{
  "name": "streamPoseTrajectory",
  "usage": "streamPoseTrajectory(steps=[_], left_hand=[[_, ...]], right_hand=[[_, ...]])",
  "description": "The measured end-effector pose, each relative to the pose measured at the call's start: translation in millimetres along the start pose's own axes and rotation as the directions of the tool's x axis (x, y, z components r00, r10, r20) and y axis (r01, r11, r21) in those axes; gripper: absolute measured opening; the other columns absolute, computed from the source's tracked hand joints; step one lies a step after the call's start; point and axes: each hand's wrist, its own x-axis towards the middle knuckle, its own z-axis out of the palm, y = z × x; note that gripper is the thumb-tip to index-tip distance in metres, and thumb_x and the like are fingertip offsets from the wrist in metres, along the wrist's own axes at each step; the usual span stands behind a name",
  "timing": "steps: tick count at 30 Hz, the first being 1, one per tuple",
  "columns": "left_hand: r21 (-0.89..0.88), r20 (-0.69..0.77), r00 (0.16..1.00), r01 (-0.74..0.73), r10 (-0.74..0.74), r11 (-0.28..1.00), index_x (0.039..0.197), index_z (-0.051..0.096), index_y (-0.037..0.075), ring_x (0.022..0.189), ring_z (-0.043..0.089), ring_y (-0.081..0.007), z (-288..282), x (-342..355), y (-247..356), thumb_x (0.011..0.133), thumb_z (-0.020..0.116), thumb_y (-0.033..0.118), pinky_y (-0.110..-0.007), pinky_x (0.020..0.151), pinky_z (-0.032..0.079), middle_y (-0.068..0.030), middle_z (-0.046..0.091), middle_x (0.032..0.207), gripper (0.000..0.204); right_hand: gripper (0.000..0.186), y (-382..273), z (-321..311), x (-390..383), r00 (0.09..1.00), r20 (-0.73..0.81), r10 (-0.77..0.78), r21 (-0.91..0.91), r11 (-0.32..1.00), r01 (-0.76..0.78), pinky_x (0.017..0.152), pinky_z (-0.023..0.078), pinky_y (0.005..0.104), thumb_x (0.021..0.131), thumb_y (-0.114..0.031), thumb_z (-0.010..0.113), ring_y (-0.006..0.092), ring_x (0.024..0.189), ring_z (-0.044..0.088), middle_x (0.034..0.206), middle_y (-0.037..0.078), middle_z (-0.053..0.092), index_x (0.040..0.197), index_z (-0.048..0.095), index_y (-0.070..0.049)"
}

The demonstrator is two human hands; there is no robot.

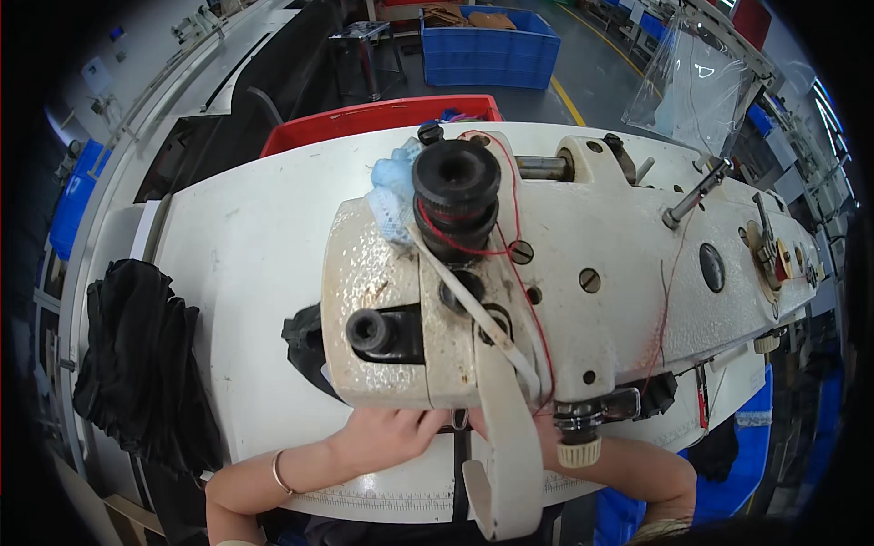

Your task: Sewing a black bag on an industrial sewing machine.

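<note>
A cream sewing machine (628, 264) covers much of the work in front of me. Under its head, my left hand (387, 439) has its fingers curled in beside a narrow black strap (461, 473). A small metal ring or buckle (459, 419) shows at the strap's upper end, close to my left fingertips. My right hand (550, 435) is mostly behind the machine's lever and knob, on the strap's other side; its fingers are hidden. Black fabric (305, 346) juts out left of the machine head. Red thread (517, 196) runs down over the machine.
A pile of black fabric pieces (146, 364) lies at the left of the white table (255, 273). Beyond the table are a red bin (382, 114) and a blue crate (492, 55). A red-handled tool (702, 400) and black cloth (715, 452) lie at right.
</note>
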Motion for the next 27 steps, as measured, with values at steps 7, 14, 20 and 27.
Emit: streamPoseTrajectory(steps=[7, 14, 20, 27], left_hand=[[-0.356, 0.093, 0.987, 0.153, -0.128, 0.922, 0.097, 0.07, 0.0, 0.098, 0.059, -0.0338, 2, -5, -20, 0.068, 0.061, 0.004, -0.042, 0.085, 0.049, -0.0162, 0.062, 0.103, 0.03], [-0.59, 0.203, 0.942, 0.337, -0.268, 0.734, 0.099, 0.07, 0.001, 0.102, 0.057, -0.0385, 4, -4, -28, 0.066, 0.059, -0.001, -0.044, 0.088, 0.048, -0.0191, 0.061, 0.107, 0.034], [-0.787, 0.468, 0.744, 0.596, -0.478, 0.158, 0.101, 0.07, 0.001, 0.106, 0.055, -0.0426, 10, -3, -31, 0.065, 0.058, -0.004, -0.046, 0.092, 0.047, -0.0217, 0.061, 0.11, 0.038], [-0.763, 0.63, 0.563, 0.577, -0.535, -0.291, 0.103, 0.07, 0.002, 0.111, 0.053, -0.0473, 16, -6, -24, 0.063, 0.057, -0.008, -0.048, 0.095, 0.046, -0.0246, 0.06, 0.113, 0.043]], right_hand=[[0.042, -2, 4, -8, 0.949, 0.253, 0.187, 0.389, 0.879, -0.277, 0.107, 0.031, 0.0556, 0.082, -0.03, 0.064, 0.0347, 0.116, 0.055, 0.118, 0.016, 0.062, 0.118, 0.061, -0.008], [0.039, -9, 11, -6, 0.987, 0.128, 0.099, 0.245, 0.961, -0.128, 0.101, 0.035, 0.0533, 0.079, -0.026, 0.065, 0.0356, 0.112, 0.055, 0.113, 0.018, 0.061, 0.113, 0.061, -0.007], [0.034, -15, 22, -2, 0.998, -0.006, 0.069, 0.233, 0.97, -0.066, 0.095, 0.039, 0.0522, 0.076, -0.022, 0.065, 0.037, 0.107, 0.056, 0.105, 0.02, 0.061, 0.104, 0.062, -0.004], [0.028, -19, 27, -2, 0.993, -0.082, 0.08, 0.25, 0.967, -0.058, 0.088, 0.043, 0.0509, 0.071, -0.017, 0.065, 0.0387, 0.1, 0.057, 0.096, 0.022, 0.06, 0.095, 0.063, -0.001]])
